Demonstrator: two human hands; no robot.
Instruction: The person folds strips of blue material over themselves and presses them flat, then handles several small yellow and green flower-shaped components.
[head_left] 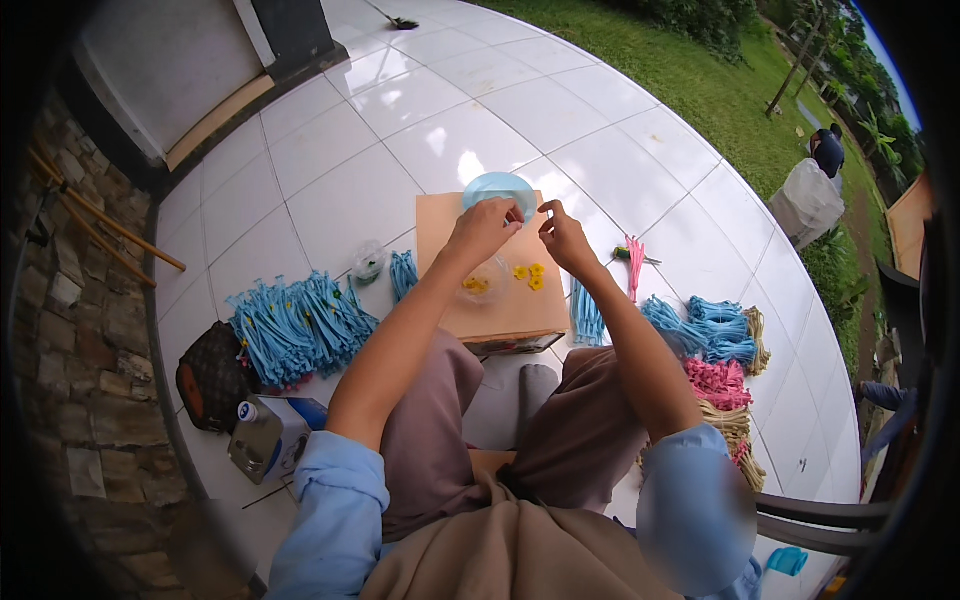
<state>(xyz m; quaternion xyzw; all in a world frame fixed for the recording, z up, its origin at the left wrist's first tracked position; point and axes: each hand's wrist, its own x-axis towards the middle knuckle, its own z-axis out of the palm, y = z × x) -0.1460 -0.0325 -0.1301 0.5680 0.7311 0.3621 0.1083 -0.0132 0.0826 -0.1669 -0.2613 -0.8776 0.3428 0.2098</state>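
My left hand [487, 226] is over the near edge of a light blue plate [487, 184], its fingers curled together. Just right of the plate is my right hand [564, 240], thumb and fingertips drawn close in a pinch. Whatever the fingertips hold is too small to make out. Both hands are above a cardboard box [437, 232] that stands before my knees. Several small yellow flower-shaped pieces [534, 276] lie on it between my forearms. Left of them is a clear plastic bag [487, 287] with more yellow pieces, partly behind my left forearm.
Bundles of light blue strands [300, 325] lie at the left, near a brown bag [215, 375] and a metal can [268, 440]. At the right are blue bundles [720, 330], pink bundles [717, 384] and green-handled pliers [648, 260]. Another person [828, 155] is on the grass.
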